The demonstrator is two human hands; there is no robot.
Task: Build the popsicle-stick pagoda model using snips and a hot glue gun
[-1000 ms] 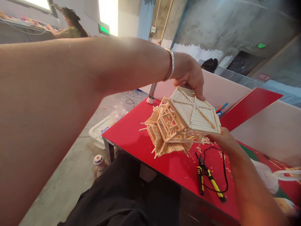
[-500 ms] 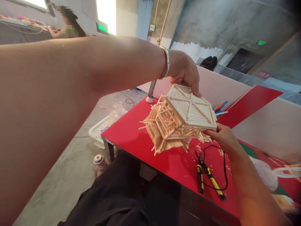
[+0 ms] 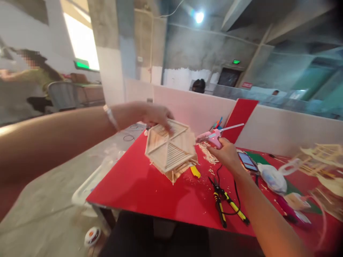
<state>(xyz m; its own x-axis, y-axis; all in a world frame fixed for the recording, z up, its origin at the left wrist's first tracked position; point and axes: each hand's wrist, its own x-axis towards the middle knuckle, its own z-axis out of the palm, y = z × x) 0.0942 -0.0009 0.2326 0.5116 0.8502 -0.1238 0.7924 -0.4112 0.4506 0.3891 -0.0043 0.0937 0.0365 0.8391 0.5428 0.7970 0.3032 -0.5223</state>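
My left hand (image 3: 160, 116) grips the upper edge of a model pavilion (image 3: 171, 148) built from thin wooden sticks. The model is tilted so its flat six-sided face, split by crossing sticks, shows toward me; most of its lower tiers are hidden behind. In my right hand (image 3: 223, 151) is a pink glue gun (image 3: 211, 137), with a pale glue stick poking out of its back end. Its nozzle points left, close to the model's right side; whether it touches I cannot tell. Loose wooden sticks (image 3: 207, 152) lie beneath the gun.
On the red table (image 3: 128, 182) lie yellow-black pliers (image 3: 227, 203), a yellow tool (image 3: 195, 171), a phone (image 3: 248, 161) and a plastic bag (image 3: 273, 177). Another stick structure (image 3: 321, 160) stands at the right. A white partition (image 3: 182, 103) borders the back. A person (image 3: 43, 75) sits far left.
The view has swung up and right. The model has tipped, turning its six-sided face toward me. My right hand, earlier at the model's lower right edge, now shows away from it with the glue gun.
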